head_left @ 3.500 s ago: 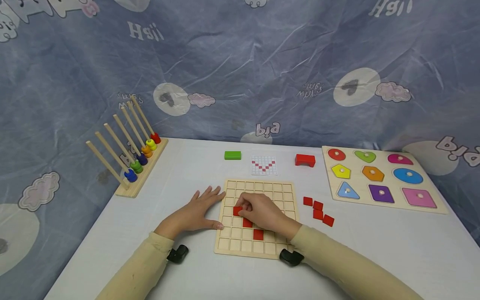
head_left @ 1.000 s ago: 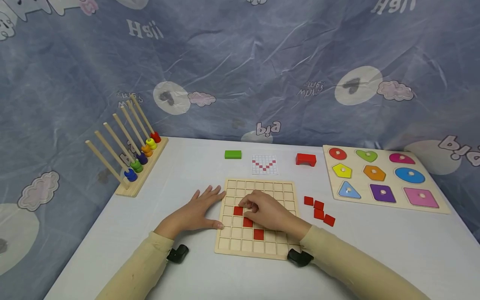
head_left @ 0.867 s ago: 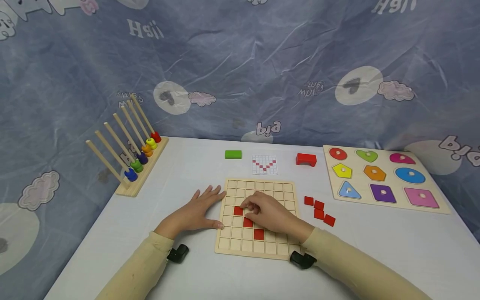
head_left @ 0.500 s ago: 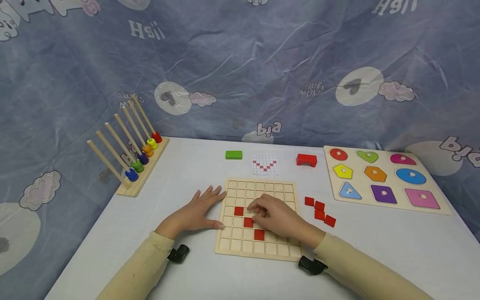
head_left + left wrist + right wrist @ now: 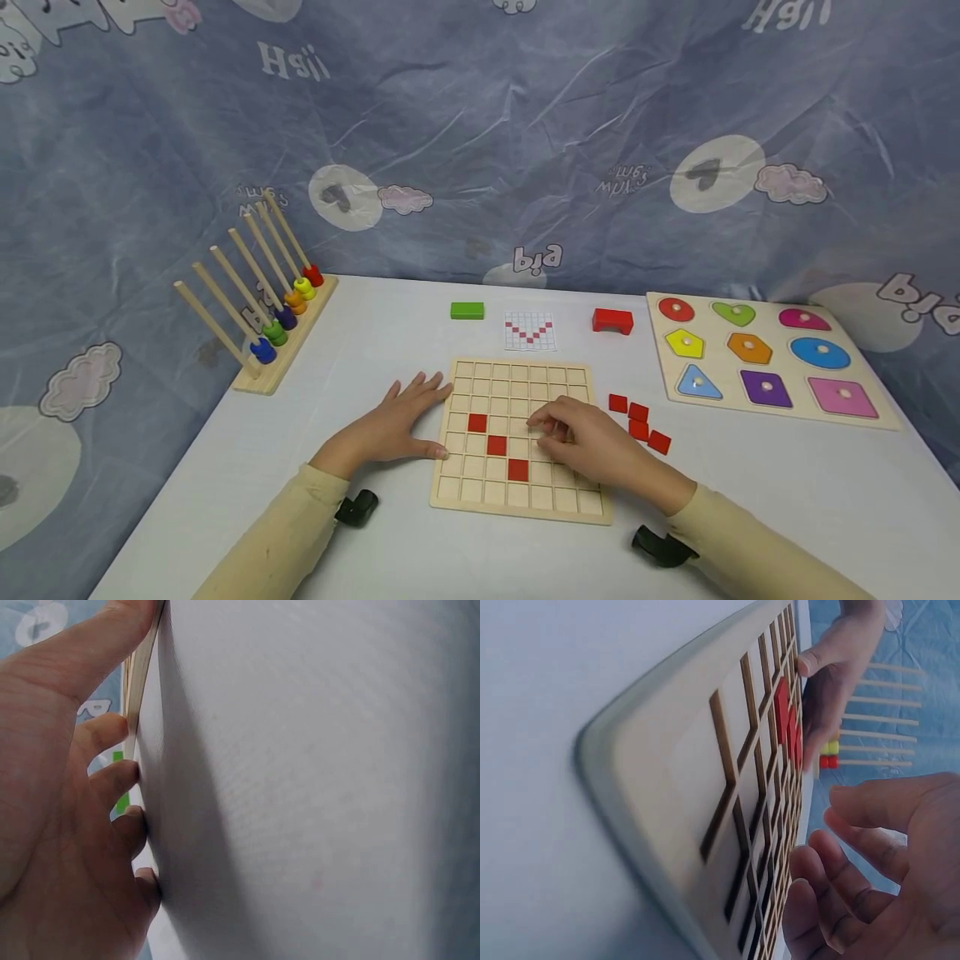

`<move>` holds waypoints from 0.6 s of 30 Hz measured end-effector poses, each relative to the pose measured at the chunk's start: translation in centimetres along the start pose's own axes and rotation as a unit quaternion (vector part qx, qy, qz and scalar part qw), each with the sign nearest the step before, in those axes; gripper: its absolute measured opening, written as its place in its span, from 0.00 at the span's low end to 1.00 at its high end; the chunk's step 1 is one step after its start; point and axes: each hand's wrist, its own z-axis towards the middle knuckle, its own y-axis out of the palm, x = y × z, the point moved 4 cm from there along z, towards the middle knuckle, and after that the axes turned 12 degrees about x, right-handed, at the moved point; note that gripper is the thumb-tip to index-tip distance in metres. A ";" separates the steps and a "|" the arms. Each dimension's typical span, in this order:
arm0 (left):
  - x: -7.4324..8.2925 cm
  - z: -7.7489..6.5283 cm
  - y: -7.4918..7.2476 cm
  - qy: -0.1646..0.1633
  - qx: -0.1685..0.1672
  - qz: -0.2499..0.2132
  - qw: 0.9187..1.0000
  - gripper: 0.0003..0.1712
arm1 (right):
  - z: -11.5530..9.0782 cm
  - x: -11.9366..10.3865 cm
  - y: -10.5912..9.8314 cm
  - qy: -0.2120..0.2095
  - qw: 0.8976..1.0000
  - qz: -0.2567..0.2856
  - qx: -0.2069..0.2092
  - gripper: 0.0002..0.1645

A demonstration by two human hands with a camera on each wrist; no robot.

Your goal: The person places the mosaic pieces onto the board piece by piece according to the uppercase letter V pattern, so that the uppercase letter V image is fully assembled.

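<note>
A wooden grid board [image 5: 517,512] lies on the white table, with three red square tiles [image 5: 497,445] set in its cells along a diagonal. My left hand [image 5: 390,429] rests spread beside the board, thumb and fingertips at its left edge; the left wrist view shows the thumb on the wooden side. Over the right half of the board is my right hand [image 5: 585,437], fingers loosely bent and nothing between thumb and forefinger. In the right wrist view those fingers [image 5: 855,892] hover above the grid. Several loose red tiles [image 5: 617,403] lie right of the board.
Behind the board lie a small pattern card [image 5: 529,332], a green block [image 5: 467,311] and a red arch block [image 5: 612,321]. A peg stand [image 5: 258,385] with coloured beads stands at left. A shape puzzle board [image 5: 712,362] occupies the right. A patterned cloth [image 5: 480,150] hangs behind.
My right hand has let go of the red tile, now in its cell as the upper left one, and has moved right across the board toward the loose tiles. The left hand has stayed put.
</note>
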 end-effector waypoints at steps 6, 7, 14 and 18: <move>0.1 0.0 -0.1 0.002 0.001 0.000 1.000 0.60 | -0.9 0.8 -1.3 0.015 1.000 -0.008 0.011 0.13; 0.1 0.0 -0.1 0.002 0.001 -0.001 1.000 0.60 | -1.1 0.9 -1.5 0.019 1.000 -0.010 0.012 0.13; 0.2 0.0 -0.1 -0.001 -0.003 -0.001 1.000 0.60 | -2.2 2.0 -3.1 0.018 0.999 -0.029 0.032 0.14; 0.2 0.0 -0.1 -0.002 -0.002 0.000 1.000 0.60 | -2.8 2.7 -4.0 0.008 0.998 -0.045 0.048 0.15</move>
